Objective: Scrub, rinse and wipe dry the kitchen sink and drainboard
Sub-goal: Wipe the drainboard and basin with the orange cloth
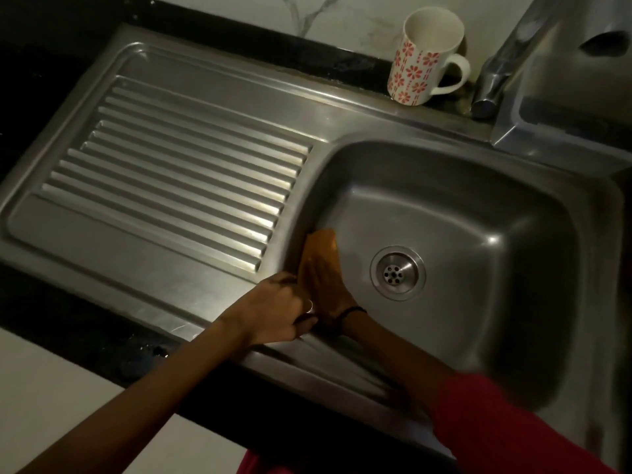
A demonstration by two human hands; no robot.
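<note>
Right hand [325,282] fingers flat, pressing cloth [319,246] on sink [461,213] left wall, 9 o'clock of drain [397,272]. Left hand [273,307] fingers curled over sink rim. Drainboard [178,172] at 10 o'clock.

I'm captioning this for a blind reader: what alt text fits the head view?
A right hand presses an orange cloth against the left wall of a steel sink; the left hand rests on its rim.
</note>
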